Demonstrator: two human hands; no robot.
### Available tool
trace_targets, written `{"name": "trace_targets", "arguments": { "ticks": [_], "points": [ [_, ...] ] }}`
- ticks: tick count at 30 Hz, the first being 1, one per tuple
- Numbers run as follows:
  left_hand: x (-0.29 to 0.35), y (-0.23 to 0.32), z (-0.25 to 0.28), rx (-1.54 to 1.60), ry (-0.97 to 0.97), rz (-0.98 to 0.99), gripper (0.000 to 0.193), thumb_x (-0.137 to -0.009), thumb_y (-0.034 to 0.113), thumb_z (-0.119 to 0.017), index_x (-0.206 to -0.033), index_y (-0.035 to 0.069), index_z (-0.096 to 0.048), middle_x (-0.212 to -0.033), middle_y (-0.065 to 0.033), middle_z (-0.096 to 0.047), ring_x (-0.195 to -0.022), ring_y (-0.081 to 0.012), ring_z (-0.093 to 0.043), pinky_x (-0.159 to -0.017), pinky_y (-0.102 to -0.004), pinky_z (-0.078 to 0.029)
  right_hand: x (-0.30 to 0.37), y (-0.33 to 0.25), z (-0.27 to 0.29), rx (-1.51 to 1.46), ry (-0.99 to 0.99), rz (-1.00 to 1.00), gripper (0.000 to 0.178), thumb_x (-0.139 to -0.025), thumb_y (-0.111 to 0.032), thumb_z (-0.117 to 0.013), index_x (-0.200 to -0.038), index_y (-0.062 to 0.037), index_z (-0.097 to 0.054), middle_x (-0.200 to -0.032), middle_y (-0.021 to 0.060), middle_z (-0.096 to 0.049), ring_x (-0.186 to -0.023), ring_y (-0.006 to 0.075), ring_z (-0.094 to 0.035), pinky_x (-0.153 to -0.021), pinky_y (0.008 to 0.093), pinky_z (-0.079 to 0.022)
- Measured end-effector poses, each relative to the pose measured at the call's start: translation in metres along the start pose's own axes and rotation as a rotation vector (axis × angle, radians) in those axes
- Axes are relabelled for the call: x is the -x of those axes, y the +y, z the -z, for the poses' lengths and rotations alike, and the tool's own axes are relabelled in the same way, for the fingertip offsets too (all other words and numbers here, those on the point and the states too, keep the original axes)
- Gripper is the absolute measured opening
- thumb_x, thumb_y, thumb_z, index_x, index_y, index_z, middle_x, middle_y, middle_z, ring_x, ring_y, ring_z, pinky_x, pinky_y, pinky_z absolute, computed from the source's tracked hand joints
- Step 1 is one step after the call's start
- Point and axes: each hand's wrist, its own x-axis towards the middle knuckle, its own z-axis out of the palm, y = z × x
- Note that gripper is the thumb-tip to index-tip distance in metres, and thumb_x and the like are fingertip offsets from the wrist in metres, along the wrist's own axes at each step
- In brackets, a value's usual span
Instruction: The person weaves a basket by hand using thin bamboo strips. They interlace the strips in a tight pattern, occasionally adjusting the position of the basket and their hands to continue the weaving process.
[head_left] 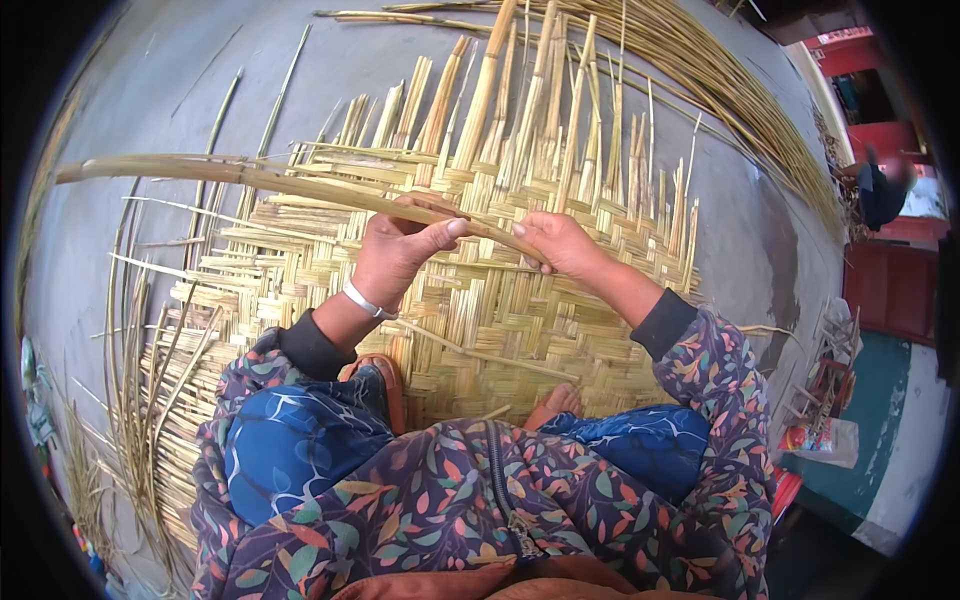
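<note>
Between my two hands a long, flattened reed strip [290,184] stretches above a partly woven mat and runs far out to the left. My left hand [395,245] pinches it between thumb and fingers; a pale band circles that wrist. Closer to the strip's right end, my right hand [560,245] grips it with the thumb on top. Below them lies the woven reed mat [480,310], its strips crossing in a stepped pattern. Loose strip ends [490,90] fan out from its far edge. My feet rest on the mat's near part.
A big bundle of long reeds [700,80] lies at the far right on the grey floor [740,230]. More thin reeds [125,300] stick out on the left. Another person [880,190] is at the far right, near a red and green wall [860,430]. A plastic bag [825,440] sits there too.
</note>
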Motion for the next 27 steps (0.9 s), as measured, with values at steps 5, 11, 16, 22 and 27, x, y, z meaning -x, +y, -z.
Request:
{"name": "trace_targets", "arguments": {
  "ticks": [5, 11, 16, 22, 27],
  "points": [
    [-0.005, -0.002, 0.022, -0.134, 0.124, 0.099, 0.025, -0.085, 0.023, -0.068, -0.089, -0.001, -0.065, -0.075, -0.0065, -0.065, -0.066, -0.0125, -0.060, -0.060, -0.0239, -0.046, -0.003, -0.024, -0.010, 0.030, -0.070, 0.022, 0.040, -0.089, -0.045, -0.059, -0.087, -0.0054, -0.064, -0.070, -0.0001, -0.058, -0.061, 0.0081, -0.053, -0.057, 0.0230, -0.046],
    [-0.031, -0.038, 0.024, 0.088, 0.100, 0.157, 0.025, -0.085, 0.024, -0.069, -0.084, -0.001, -0.065, -0.068, -0.0038, -0.063, -0.055, -0.0089, -0.056, -0.051, -0.0224, -0.043, 0.005, -0.023, 0.005, 0.288, 0.085, 0.190, 0.027, -0.086, -0.032, -0.068, -0.087, -0.0050, -0.063, -0.075, 0.0000, -0.061, -0.068, 0.0070, -0.054, -0.063, 0.0244, -0.047],
    [-0.050, -0.059, 0.018, 0.043, 0.077, 0.215, 0.020, -0.085, 0.019, -0.070, -0.087, -0.001, -0.065, -0.069, -0.0056, -0.065, -0.057, -0.0085, -0.058, -0.052, -0.0237, -0.046, 0.023, -0.031, -0.009, 0.226, 0.109, -0.085, 0.019, -0.090, -0.022, -0.064, -0.091, -0.0034, -0.058, -0.078, 0.0011, -0.061, -0.064, 0.0075, -0.057, -0.061, 0.0227, -0.047],
    [-0.063, -0.085, -0.006, 0.149, -0.065, 0.115, 0.019, -0.085, 0.015, -0.069, -0.097, 0.001, -0.066, -0.084, -0.0067, -0.069, -0.072, -0.0111, -0.064, -0.061, -0.0238, -0.050, 0.064, -0.050, -0.029, 0.015, 0.226, -0.373, 0.021, -0.092, -0.022, -0.059, -0.100, -0.0040, -0.054, -0.074, 0.0041, -0.061, -0.057, 0.0106, -0.059, -0.045, 0.0246, -0.048],
    [-0.067, -0.067, 0.004, 0.620, -0.054, 0.461, 0.017, -0.087, 0.017, -0.066, -0.099, 0.005, -0.065, -0.088, -0.0035, -0.067, -0.076, -0.0120, -0.065, -0.067, -0.0238, -0.055, 0.076, -0.063, -0.020, 0.220, 0.247, -0.415, 0.018, -0.093, -0.021, -0.058, -0.100, -0.0056, -0.053, -0.069, -0.0004, -0.055, -0.054, 0.0067, -0.052, -0.044, 0.0228, -0.048]
  ]
}}
